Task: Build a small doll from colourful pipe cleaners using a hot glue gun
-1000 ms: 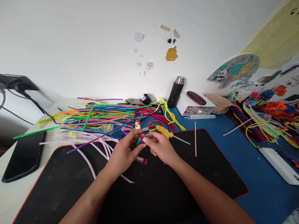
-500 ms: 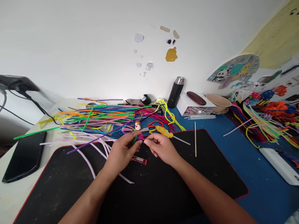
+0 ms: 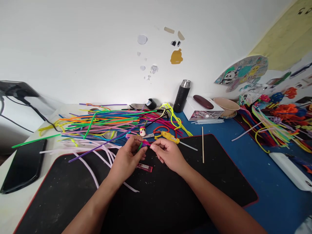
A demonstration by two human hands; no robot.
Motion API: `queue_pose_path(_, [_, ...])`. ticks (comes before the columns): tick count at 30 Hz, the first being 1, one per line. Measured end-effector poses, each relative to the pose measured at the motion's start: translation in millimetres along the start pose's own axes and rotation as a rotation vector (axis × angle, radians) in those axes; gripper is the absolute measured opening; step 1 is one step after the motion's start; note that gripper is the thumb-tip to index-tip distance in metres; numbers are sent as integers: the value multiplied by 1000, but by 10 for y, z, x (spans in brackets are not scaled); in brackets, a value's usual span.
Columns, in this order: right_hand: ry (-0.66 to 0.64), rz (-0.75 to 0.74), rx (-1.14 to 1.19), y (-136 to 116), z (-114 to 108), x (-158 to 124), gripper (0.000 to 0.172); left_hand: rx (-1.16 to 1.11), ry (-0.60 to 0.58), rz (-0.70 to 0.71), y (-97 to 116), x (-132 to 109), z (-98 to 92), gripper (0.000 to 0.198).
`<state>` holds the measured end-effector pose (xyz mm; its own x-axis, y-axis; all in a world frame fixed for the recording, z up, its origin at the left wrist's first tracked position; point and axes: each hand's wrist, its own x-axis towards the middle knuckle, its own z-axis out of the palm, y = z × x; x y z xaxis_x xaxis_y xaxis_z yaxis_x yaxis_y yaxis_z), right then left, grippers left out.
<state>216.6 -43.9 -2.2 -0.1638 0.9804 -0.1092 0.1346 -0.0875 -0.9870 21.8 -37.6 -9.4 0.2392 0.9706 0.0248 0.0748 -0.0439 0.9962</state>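
Above the middle of the black mat [image 3: 165,198], my left hand [image 3: 126,157] grips a small piece twisted from purple, green and pink pipe cleaners [image 3: 145,144]. My right hand [image 3: 169,154] is pinched at the right end of this piece, thumb against forefinger, where a pink strand runs to its fingertips. Part of the piece is hidden by my fingers. Just behind the hands are a small white-faced figure [image 3: 142,131], orange-handled scissors [image 3: 162,131] and a yellow glue gun [image 3: 170,137]. A red packet [image 3: 145,167] lies below my left hand.
Loose pipe cleaners [image 3: 107,122] are heaped at the back left. A wooden stick [image 3: 203,144] lies on the right of the mat. Behind stand a black thermos [image 3: 181,97], a white box [image 3: 203,112] and a bowl [image 3: 226,107]. A phone [image 3: 24,165] rests at the left.
My left fingers have lifted and curled a little, showing more of the twisted piece and its pink strand. My right hand stays pinched beside it. The whole view has shifted slightly.
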Motion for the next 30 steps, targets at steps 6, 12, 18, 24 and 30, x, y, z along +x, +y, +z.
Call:
queue_pose_path(6, [14, 1, -11, 7, -11, 7, 30, -93, 16, -29, 7, 8, -11, 37])
queue_pose_path(12, [21, -12, -24, 0, -4, 0, 31, -250, -42, -103, 88, 17, -33, 45])
queue_pose_path(18, [14, -7, -7, -5, 13, 12, 32, -440, -77, -211, 141, 22, -55, 50])
queue_pose_path(24, [-8, -7, 20, -58, 18, 30, 36, -617, -133, -275, 169, 24, -47, 50])
queue_pose_path(30, [-56, 11, 115, -79, 29, 35, 42, -694, -183, -300, 168, 13, -71, 44])
